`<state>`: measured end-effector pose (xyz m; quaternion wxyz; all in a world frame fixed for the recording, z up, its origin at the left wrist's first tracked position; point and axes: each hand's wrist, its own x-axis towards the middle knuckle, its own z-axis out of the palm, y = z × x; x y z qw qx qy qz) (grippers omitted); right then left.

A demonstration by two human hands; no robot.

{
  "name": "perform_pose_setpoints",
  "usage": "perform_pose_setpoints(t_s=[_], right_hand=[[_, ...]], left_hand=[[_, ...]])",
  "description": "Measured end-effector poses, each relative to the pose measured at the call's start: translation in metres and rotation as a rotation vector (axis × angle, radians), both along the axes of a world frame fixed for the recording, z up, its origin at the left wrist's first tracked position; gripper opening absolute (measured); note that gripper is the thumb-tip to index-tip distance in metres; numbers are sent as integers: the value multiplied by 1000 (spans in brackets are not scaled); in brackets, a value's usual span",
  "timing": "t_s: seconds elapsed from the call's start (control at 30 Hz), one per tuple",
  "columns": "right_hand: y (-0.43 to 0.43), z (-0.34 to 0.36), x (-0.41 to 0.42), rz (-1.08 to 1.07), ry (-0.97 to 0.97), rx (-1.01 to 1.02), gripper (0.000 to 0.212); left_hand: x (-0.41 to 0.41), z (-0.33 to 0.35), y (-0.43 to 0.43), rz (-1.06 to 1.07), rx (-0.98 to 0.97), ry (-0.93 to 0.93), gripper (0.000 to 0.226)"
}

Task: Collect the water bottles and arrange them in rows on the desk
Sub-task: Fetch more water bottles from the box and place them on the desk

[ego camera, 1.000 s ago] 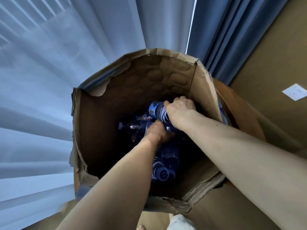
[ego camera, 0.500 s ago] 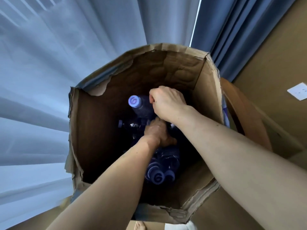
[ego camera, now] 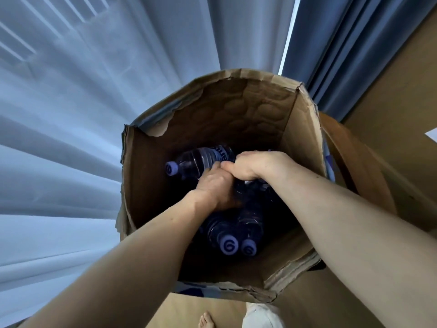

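**Item 1, cardboard box** (ego camera: 305, 129): it stands open on the floor (ego camera: 331, 304), its top rim torn. Both your forearms reach down into it.

**Item 2, top bottle** (ego camera: 201, 159): this dark water bottle lies on its side above the rest. Its pale cap points to your left and its labelled end points towards your right hand.

**Item 3, right hand** (ego camera: 257, 165): the fingers are curled tight in a fist at the labelled end of the top bottle. It appears to grip that end, though the knuckles hide the contact. Its thumb touches your left hand.

**Item 4, left hand** (ego camera: 216, 185): it lies just below the right, with the fingers against the ribbed body of the same bottle. Whether they close round it cannot be told.

**Item 5, two more bottles** (ego camera: 228, 233): they lie side by side deeper in the box, under your left wrist, with their caps facing you. Further dark bottles beneath them are indistinct.

**Item 6, surroundings**: a sheer curtain (ego camera: 71, 114) hangs left of the box and a blue curtain (ego camera: 343, 43) beyond it on the right. A bare foot (ego camera: 208, 319) shows at the bottom edge.
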<state>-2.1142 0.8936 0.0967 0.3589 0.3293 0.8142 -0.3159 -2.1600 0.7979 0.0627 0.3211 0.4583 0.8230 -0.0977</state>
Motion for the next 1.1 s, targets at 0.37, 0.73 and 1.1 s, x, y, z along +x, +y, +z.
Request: perform_pose_setpoints(t_s=[0.37,0.73,1.1], right_hand=[[-1,-6,5,259,-20,14,72],[-9,-9,13,185,224,33,70],[-22,6,32,93,325,12,67]], left_hand=[[-47,-8,-35,2,-37,528,80],[-35,4,-32,254,318,85,68],[-34,67,-37,241,289,149,61]])
